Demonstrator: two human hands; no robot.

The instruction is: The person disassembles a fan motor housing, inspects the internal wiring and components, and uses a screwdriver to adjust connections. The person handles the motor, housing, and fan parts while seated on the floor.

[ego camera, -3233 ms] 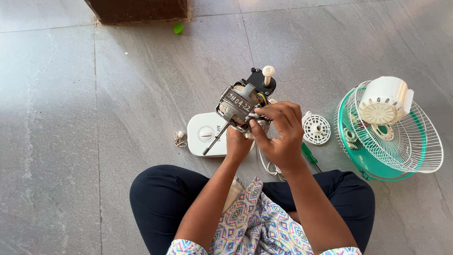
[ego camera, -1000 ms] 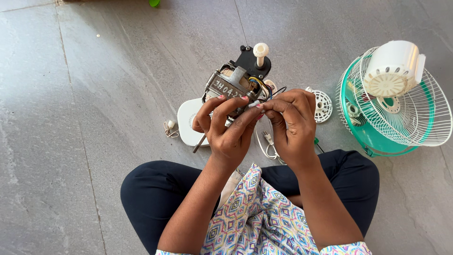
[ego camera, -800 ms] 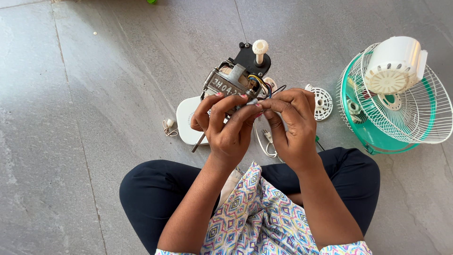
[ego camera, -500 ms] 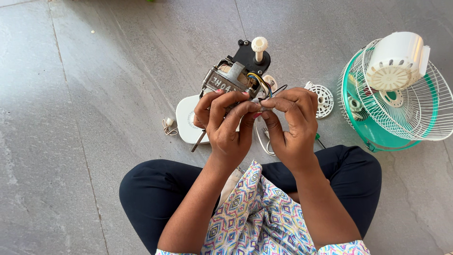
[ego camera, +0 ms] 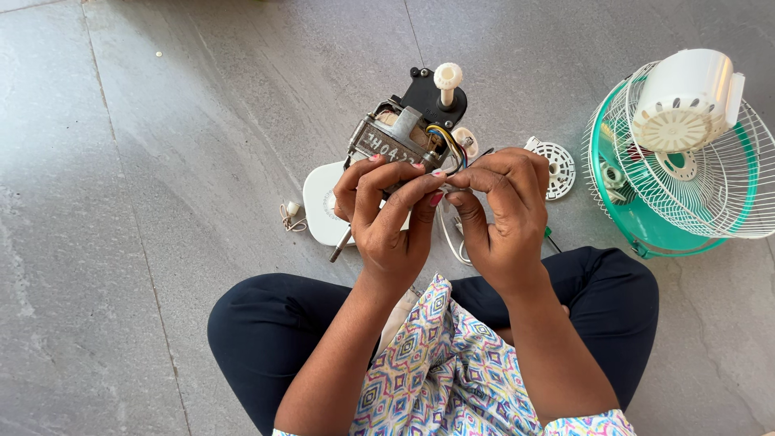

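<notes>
Grey stone floor [ego camera: 145, 202] carries everything; person sits cross-legged near its lower edge. Fan guard [ego camera: 686, 173], green-rimmed wire cage with a white housing [ego camera: 686, 97] on top, sits at the right edge, unchanged. White base plate [ego camera: 321, 202] lies on the floor under the hands, small round white grille [ego camera: 559, 168] just right of them. Fan motor [ego camera: 404, 137] is lifted off the floor, above the base plate, shaft pointing down-left. Change since three seconds back: left hand [ego camera: 387, 218] has moved up from under the motor and now clamps around its body, while right hand [ego camera: 500, 218] has dropped off the motor top and pinches narrow on the coloured wires [ego camera: 448, 144] beside it. Fingertips of both hands nearly touch. My read: work has moved from turning the motor over to handling its wiring.
</notes>
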